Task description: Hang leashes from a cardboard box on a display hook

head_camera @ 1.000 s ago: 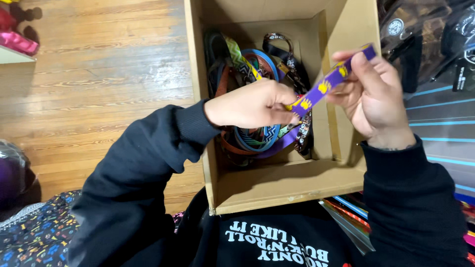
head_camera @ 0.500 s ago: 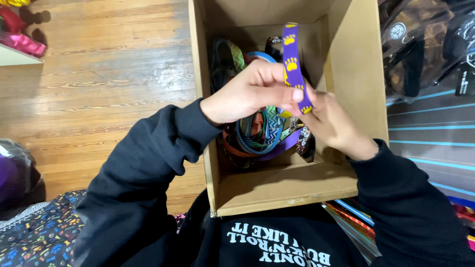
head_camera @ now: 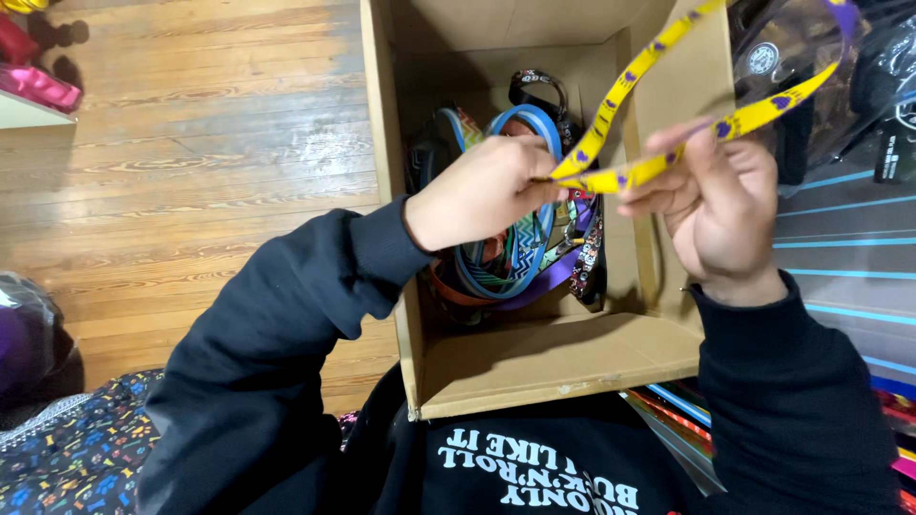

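Both my hands hold a yellow strap with purple paw prints (head_camera: 630,81) above an open cardboard box (head_camera: 534,367). My left hand (head_camera: 482,191) pinches the strap's folded lower end. My right hand (head_camera: 711,205) grips it just to the right, and two lengths of the strap run up and away toward the top right. Inside the box lies a tangle of several coloured collars and leashes (head_camera: 515,248), blue, purple, orange and patterned. Both arms wear dark sleeves.
A wooden plank floor (head_camera: 200,162) spreads to the left of the box. Pink items (head_camera: 38,81) sit at the top left. Dark clear-plastic packages (head_camera: 811,67) lie to the right, a paw-print patterned fabric (head_camera: 67,458) at the bottom left.
The strap has been turned from its purple side to its yellow side and lifted out of the box. My right hand has risen and moved right, spreading the strap.
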